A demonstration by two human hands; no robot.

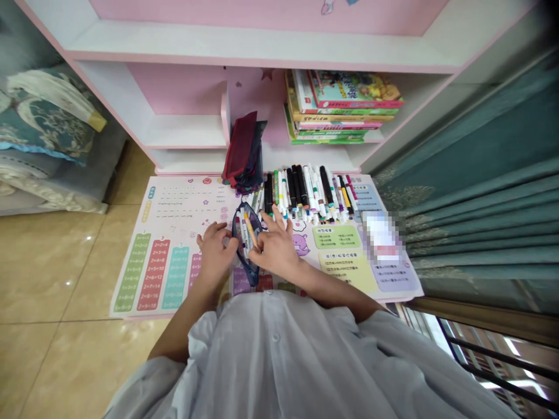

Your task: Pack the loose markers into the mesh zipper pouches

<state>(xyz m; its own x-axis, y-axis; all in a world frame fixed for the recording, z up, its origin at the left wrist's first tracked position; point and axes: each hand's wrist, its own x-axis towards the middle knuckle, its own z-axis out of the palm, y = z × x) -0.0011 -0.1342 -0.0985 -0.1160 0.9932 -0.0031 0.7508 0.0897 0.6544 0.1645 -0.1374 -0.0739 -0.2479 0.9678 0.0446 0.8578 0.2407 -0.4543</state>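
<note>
A dark blue zip pencil pouch (253, 277) lies lengthwise in front of me, its mouth spread apart. Inside it sit a few markers, among them an orange-and-white marker (250, 229) and white ones with purple parts. My left hand (216, 249) pinches the pouch's left edge between thumb and finger, the other fingers spread out. On the opposite side, my right hand (278, 244) has its thumb and index finger closed at the right edge, close to the orange marker; its other fingers stretch forward. Just beyond, many markers (301, 189) with black and white barrels lie side by side.
A stack of dark red and navy mesh pouches (243, 148) stands behind, left of the markers. Books (345, 113) are piled on the shelf. A blurred bright rectangular object (383, 235) lies at the right of the printed desk mat (131, 267). A teal curtain (471, 174) hangs at right.
</note>
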